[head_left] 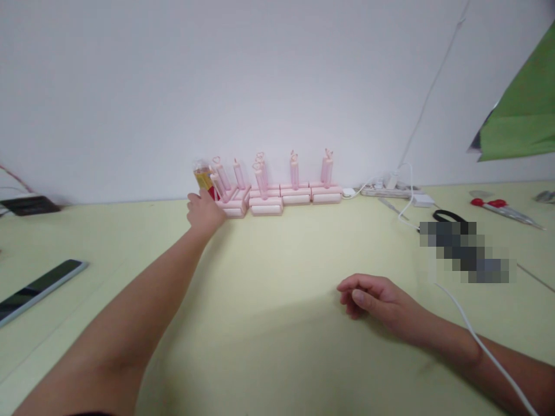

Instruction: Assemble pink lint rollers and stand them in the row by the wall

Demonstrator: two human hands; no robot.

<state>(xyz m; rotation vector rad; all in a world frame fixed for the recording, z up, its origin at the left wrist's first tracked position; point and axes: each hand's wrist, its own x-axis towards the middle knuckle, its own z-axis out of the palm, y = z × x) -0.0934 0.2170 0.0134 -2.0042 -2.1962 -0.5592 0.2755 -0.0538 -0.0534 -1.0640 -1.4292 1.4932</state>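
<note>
My left hand (203, 211) is stretched far out to the back of the pale yellow table (269, 300). It is closed around the lower part of a small bottle with a yellow and red label (202, 175). Right beside it, against the wall, stands a row of pink blocks with upright pink sticks (277, 193). My right hand (373, 297) rests on the table nearer to me, fingers curled loosely under, with nothing visible in them.
A phone (37, 289) lies at the left edge and a dark flat thing (28, 205) at the far left. A white power strip (390, 188) and cables sit at the back right. Red-handled scissors (503, 208) and green paper (520, 121) are at the right.
</note>
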